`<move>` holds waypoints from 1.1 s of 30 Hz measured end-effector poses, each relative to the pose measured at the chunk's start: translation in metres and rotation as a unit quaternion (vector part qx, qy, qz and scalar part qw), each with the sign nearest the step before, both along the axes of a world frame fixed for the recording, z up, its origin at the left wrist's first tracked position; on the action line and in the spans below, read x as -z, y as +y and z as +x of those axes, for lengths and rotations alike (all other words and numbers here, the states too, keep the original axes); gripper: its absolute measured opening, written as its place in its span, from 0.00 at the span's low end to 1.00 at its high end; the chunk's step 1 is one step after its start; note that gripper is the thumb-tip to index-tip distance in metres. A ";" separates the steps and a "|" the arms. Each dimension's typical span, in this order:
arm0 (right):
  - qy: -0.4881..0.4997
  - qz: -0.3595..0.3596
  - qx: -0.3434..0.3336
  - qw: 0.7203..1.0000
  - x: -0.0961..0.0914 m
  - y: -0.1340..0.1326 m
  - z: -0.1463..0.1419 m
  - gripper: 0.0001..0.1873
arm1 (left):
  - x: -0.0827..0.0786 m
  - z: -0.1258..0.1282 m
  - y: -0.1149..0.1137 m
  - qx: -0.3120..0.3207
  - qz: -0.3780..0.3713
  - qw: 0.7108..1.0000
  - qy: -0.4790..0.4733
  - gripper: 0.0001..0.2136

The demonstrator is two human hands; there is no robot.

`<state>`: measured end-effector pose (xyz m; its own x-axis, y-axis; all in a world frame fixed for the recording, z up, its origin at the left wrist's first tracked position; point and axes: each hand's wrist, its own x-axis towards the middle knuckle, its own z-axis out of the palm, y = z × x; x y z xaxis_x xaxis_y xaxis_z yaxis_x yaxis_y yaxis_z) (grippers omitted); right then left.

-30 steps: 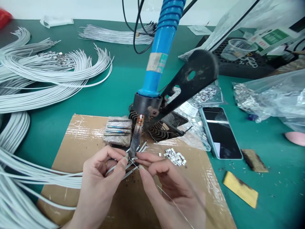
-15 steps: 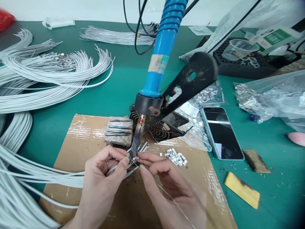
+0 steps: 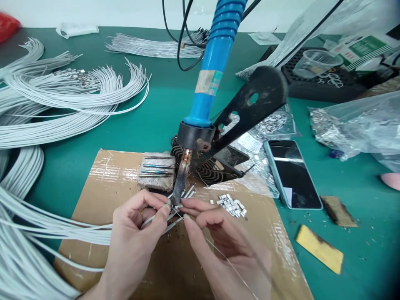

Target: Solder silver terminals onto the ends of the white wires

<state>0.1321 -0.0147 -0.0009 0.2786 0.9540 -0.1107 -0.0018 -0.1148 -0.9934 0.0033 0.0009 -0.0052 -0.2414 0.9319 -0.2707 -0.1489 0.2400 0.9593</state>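
My left hand pinches the end of a white wire just under the tip of a blue soldering iron that slants down in a black stand. Between finger and thumb, my right hand grips a thin strand of solder wire, which trails down to the lower right. Its front end meets the wire end and the iron tip. A small silvery piece shows at that spot, too small to make out fully. Small metal pieces lie in a pile to the right.
Bundles of white wires cover the left side. Cardboard lies under the hands, with a grey block holding metal rods behind them. A phone, yellow sponge and plastic bags are at right.
Both hands keep their grips at the iron tip with almost no movement. The whole view has shifted very slightly.
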 end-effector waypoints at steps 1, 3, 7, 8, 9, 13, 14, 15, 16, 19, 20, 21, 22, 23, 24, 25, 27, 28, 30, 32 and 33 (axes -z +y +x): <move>-0.004 0.002 0.000 1.000 0.000 0.000 0.000 0.11 | 0.000 0.000 0.000 0.002 0.001 1.000 0.002 0.09; -0.011 0.006 -0.003 1.000 0.001 0.000 0.001 0.11 | -0.001 0.001 0.000 0.004 0.001 1.000 0.000 0.09; -0.014 0.013 -0.009 1.000 0.001 0.000 0.002 0.11 | -0.002 0.000 -0.001 0.005 -0.008 1.000 -0.017 0.09; -0.013 0.014 -0.010 1.000 0.001 0.000 0.003 0.11 | -0.002 0.000 -0.001 0.004 -0.009 1.000 -0.020 0.09; -0.012 0.014 -0.010 1.000 0.001 0.000 0.003 0.11 | -0.002 -0.001 -0.001 0.004 -0.009 1.000 -0.021 0.09; -0.021 0.013 -0.017 1.000 0.002 0.000 0.002 0.11 | -0.001 -0.002 -0.002 0.007 -0.004 1.000 -0.018 0.09; -0.023 0.012 -0.019 0.999 0.002 -0.001 0.002 0.11 | 0.000 -0.002 -0.002 0.008 -0.004 1.000 -0.017 0.09; -0.025 0.011 -0.020 0.999 0.002 -0.001 0.002 0.11 | 0.000 -0.002 -0.002 0.009 -0.005 1.000 -0.015 0.09; -0.025 0.010 -0.020 0.999 0.002 -0.001 0.002 0.12 | 0.001 -0.002 -0.002 0.008 -0.006 1.000 -0.013 0.09; -0.025 0.005 -0.021 0.999 0.001 -0.001 0.002 0.12 | 0.001 -0.002 -0.002 0.003 -0.010 1.000 -0.008 0.09; -0.026 0.005 -0.022 0.999 0.001 -0.001 0.002 0.11 | 0.001 -0.002 -0.002 0.002 -0.010 1.000 -0.008 0.09; -0.028 0.004 -0.022 0.999 0.001 -0.001 0.003 0.12 | 0.001 -0.002 -0.002 0.002 -0.010 1.000 -0.008 0.09; -0.031 0.005 -0.022 0.999 0.002 -0.001 0.003 0.12 | 0.001 -0.002 -0.002 0.004 -0.009 1.000 -0.009 0.09; -0.034 0.008 -0.021 0.999 0.002 -0.001 0.003 0.12 | 0.001 -0.002 -0.002 0.007 -0.009 1.000 -0.010 0.09; -0.036 0.011 -0.020 0.999 0.003 -0.001 0.003 0.12 | 0.001 -0.002 -0.002 0.008 -0.008 1.000 -0.011 0.09; -0.037 0.015 -0.019 0.999 0.004 -0.001 0.003 0.12 | 0.000 -0.002 -0.002 0.009 -0.006 1.000 -0.012 0.09; -0.037 0.020 -0.015 0.999 0.005 -0.001 0.003 0.11 | 0.000 -0.001 -0.003 0.006 -0.004 1.000 -0.010 0.09; -0.037 0.021 -0.013 0.999 0.005 -0.001 0.003 0.11 | -0.001 -0.001 -0.003 0.004 -0.002 1.000 -0.010 0.09; -0.037 0.022 -0.008 0.999 0.005 -0.001 0.003 0.12 | -0.001 0.000 -0.003 0.003 -0.001 1.000 -0.010 0.09; -0.037 0.020 -0.006 0.999 0.004 -0.001 0.003 0.11 | -0.001 0.000 -0.003 0.005 -0.001 1.000 -0.012 0.09; -0.035 0.019 -0.007 0.999 0.004 -0.001 0.002 0.11 | -0.001 0.000 -0.003 0.008 -0.001 1.000 -0.012 0.09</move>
<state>0.1346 -0.0159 -0.0050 0.2710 0.9610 -0.0552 0.0696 -0.0768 -0.9946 0.0034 -0.0026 -0.0044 -0.2195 0.9352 -0.2780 -0.1689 0.2442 0.9549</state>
